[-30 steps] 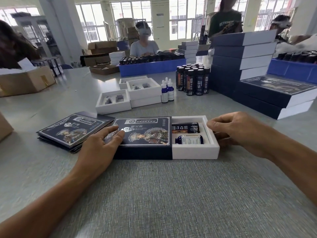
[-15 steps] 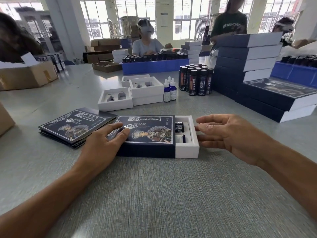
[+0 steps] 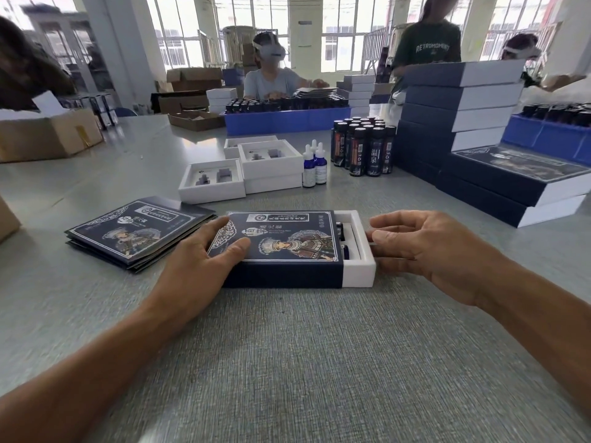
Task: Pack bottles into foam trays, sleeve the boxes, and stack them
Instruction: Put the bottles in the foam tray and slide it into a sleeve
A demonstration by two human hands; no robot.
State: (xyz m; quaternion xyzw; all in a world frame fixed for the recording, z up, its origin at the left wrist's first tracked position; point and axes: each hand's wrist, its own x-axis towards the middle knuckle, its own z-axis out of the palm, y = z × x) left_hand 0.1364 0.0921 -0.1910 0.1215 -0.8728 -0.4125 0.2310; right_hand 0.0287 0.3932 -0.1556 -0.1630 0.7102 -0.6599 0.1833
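Observation:
A white foam-lined box [image 3: 361,270] lies in front of me, almost fully inside a dark blue printed sleeve [image 3: 287,241]. Only its right end sticks out, showing the ends of two bottles [image 3: 343,241]. My left hand [image 3: 198,266] rests flat on the sleeve's left end, thumb on top. The straight fingers of my right hand [image 3: 428,247] press against the box's right end. Flat blue sleeves [image 3: 137,231] are piled to the left. Empty white trays [image 3: 212,183] stand behind, with small dropper bottles [image 3: 315,166] and dark bottles [image 3: 364,145] beside them.
Finished sleeved boxes [image 3: 460,107] are stacked at the right. Blue bins [image 3: 287,121] of bottles stand at the back and far right. A cardboard carton [image 3: 48,135] sits at the left. Other people work across the grey table [image 3: 303,362].
The white box has slid left, further into the sleeve, pushed by my right hand. The bottles are now nearly covered. My left hand has stayed on the sleeve.

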